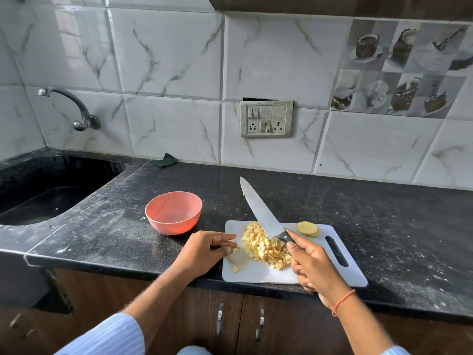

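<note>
A white cutting board (258, 274) lies at the front edge of the black counter. A heap of diced yellow potato pieces (266, 248) covers its middle. Two round potato slices (308, 228) lie at the board's far edge. My right hand (311, 265) grips the black handle of a large knife (261, 211), whose blade points up and to the left over the heap. My left hand (207, 248) rests on the board's left edge, fingertips touching the board near a loose piece. An empty pink bowl (173, 212) stands just left of the board.
A dark sink (48, 198) is sunk into the counter at the left, with a wall tap (76, 108) above it. A green scrap (165, 160) lies by the tiled wall. A switch plate (266, 118) is on the wall. Cabinet doors with handles (219, 318) are below.
</note>
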A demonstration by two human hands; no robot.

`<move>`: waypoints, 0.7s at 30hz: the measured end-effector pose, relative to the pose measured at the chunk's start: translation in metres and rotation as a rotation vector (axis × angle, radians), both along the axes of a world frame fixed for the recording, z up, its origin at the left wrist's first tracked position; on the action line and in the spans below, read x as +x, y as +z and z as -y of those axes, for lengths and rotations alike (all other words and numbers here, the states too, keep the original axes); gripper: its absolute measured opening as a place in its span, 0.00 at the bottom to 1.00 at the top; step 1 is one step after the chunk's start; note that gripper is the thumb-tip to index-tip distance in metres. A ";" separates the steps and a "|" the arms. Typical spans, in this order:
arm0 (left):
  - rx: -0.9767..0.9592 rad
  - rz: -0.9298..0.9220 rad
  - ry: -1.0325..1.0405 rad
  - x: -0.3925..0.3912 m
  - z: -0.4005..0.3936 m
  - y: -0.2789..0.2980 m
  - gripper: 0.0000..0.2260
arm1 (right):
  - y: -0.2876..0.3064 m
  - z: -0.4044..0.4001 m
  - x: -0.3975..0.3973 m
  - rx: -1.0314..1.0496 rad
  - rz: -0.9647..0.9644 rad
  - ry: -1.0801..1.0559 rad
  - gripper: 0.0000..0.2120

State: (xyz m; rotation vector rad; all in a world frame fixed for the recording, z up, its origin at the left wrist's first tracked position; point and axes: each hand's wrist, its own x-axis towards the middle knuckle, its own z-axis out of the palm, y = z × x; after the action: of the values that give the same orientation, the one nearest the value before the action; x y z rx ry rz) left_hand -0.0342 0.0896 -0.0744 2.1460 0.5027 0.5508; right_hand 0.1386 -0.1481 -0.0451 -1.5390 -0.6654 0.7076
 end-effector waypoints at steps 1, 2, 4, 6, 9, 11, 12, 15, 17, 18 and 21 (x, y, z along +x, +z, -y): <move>-0.030 0.004 -0.020 0.001 -0.001 0.001 0.16 | -0.001 0.001 0.002 0.009 -0.009 0.001 0.18; -0.058 0.006 -0.037 0.003 -0.002 0.002 0.17 | -0.002 0.001 0.002 0.015 -0.014 0.002 0.18; -0.085 0.010 -0.052 0.009 -0.002 0.005 0.17 | -0.002 0.002 0.003 0.026 -0.024 0.001 0.18; -0.041 0.037 -0.027 0.014 0.001 0.008 0.16 | -0.003 0.004 0.004 0.041 -0.037 0.005 0.18; 0.037 0.116 0.100 0.016 0.002 0.009 0.13 | -0.005 0.006 0.006 0.056 -0.051 -0.001 0.18; -0.011 0.179 0.164 0.014 -0.001 0.007 0.12 | -0.006 0.008 0.007 0.075 -0.059 -0.007 0.19; -0.021 0.200 0.176 0.011 -0.002 0.005 0.12 | -0.006 0.010 0.008 0.084 -0.061 -0.008 0.19; 0.044 0.176 0.060 -0.005 -0.004 0.002 0.16 | -0.007 0.012 0.009 0.103 -0.069 -0.010 0.20; 0.136 0.045 -0.064 -0.014 -0.004 0.001 0.31 | -0.008 0.013 0.009 0.122 -0.082 -0.009 0.21; 0.212 -0.025 -0.076 -0.015 -0.005 -0.001 0.37 | -0.008 0.013 0.010 0.133 -0.087 -0.009 0.21; 0.315 -0.098 0.021 -0.007 -0.005 -0.006 0.41 | -0.009 0.014 0.010 0.162 -0.106 -0.018 0.22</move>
State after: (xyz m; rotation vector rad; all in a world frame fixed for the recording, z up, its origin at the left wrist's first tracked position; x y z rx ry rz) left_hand -0.0409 0.0942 -0.0803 2.4799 0.5206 0.5688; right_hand 0.1481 -0.1621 -0.0543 -1.3477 -0.6138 0.6994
